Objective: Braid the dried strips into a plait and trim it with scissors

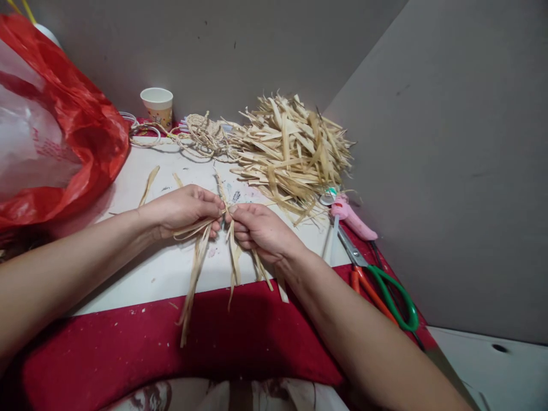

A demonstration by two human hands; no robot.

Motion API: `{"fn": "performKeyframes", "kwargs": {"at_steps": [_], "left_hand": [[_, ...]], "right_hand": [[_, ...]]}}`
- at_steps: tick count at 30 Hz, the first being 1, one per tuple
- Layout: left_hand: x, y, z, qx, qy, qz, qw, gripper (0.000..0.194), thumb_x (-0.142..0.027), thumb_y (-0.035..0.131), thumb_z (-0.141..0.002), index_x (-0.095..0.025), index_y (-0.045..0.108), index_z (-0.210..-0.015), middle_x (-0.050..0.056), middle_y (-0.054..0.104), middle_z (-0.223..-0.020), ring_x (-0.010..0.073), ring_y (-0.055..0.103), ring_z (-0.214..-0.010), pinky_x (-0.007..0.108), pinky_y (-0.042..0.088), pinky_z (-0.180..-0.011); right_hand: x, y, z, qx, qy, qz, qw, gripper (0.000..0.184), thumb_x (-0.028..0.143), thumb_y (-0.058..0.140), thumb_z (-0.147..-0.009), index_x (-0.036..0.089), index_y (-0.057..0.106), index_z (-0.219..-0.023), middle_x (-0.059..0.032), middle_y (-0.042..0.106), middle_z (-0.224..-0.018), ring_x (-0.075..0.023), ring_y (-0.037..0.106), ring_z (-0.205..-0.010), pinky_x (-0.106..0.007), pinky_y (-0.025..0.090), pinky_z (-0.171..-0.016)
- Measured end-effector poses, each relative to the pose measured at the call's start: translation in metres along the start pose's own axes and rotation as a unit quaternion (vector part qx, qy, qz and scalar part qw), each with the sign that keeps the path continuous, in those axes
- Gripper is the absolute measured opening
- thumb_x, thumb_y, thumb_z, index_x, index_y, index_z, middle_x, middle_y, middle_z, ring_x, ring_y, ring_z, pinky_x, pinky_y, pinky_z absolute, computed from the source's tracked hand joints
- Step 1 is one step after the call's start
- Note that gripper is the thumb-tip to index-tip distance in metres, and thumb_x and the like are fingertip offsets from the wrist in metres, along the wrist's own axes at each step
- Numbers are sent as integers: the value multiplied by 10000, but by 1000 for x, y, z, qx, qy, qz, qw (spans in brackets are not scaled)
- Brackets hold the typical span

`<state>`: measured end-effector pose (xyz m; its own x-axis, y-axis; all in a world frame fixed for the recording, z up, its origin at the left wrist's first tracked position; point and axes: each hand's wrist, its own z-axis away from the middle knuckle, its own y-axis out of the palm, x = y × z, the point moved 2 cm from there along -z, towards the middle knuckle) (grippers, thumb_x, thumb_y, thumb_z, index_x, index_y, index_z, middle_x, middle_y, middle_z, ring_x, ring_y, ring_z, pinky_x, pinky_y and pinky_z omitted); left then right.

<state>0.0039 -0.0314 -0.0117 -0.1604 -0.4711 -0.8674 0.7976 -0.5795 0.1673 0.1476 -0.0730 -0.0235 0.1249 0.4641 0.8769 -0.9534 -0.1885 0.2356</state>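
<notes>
My left hand [192,208] and my right hand [261,228] meet over the white board [141,274], each pinching pale dried husk strips [199,268] at the lower end of a thin braid [220,182]. The braid runs up and away from my fingertips across the board. Loose ends of the strips hang below both hands, some reaching past the board's near edge over the red cloth [149,342]. Exactly which strands each finger grips is hidden.
Behind my hands lies a big heap of dried husk strips [295,148], beside a coiled braided cord [203,134]. A paper cup [157,105] stands by the wall. Left is a red plastic bag [98,137]. To the right lie scissors [359,260] and a pink glue gun [353,220].
</notes>
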Motion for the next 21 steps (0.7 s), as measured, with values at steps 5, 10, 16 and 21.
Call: {"fn": "performKeyframes", "kwargs": {"at_steps": [5, 10, 16, 21], "left_hand": [[-3, -1, 0, -51, 26, -148, 987, 142, -122, 535, -762, -145, 582, -630, -50, 417, -414, 39, 304, -336, 191, 206, -364], [-6, -4, -1, -54, 38, -226, 972, 171, -163, 526, -776, -136, 606, -627, -36, 411, -466, 52, 307, -380, 214, 199, -373], [-4, -6, -3, 22, 11, -147, 989, 223, -251, 504, -865, -142, 591, -690, -60, 337, -470, 43, 230, -367, 200, 150, -353], [-3, -5, -3, 46, 4, -96, 994, 248, -243, 525, -868, -164, 497, -635, -75, 303, -465, 31, 207, -361, 177, 149, -348]], "right_hand": [[-4, -2, -2, -4, -39, 62, 997, 211, 317, 497, -848, 168, 508, -699, 101, 286, -443, -47, 205, -380, -195, 131, -388], [-5, -5, -5, -23, -120, 212, 970, 246, 337, 480, -864, 164, 546, -703, 77, 331, -478, -68, 267, -433, -216, 206, -442], [-3, -7, -6, -29, -167, 274, 947, 236, 321, 452, -870, 163, 555, -728, 59, 359, -534, -84, 292, -488, -229, 241, -489], [1, -9, -4, 9, -145, 242, 959, 270, 350, 481, -871, 173, 480, -667, 60, 355, -544, -73, 269, -485, -221, 226, -473]]}}
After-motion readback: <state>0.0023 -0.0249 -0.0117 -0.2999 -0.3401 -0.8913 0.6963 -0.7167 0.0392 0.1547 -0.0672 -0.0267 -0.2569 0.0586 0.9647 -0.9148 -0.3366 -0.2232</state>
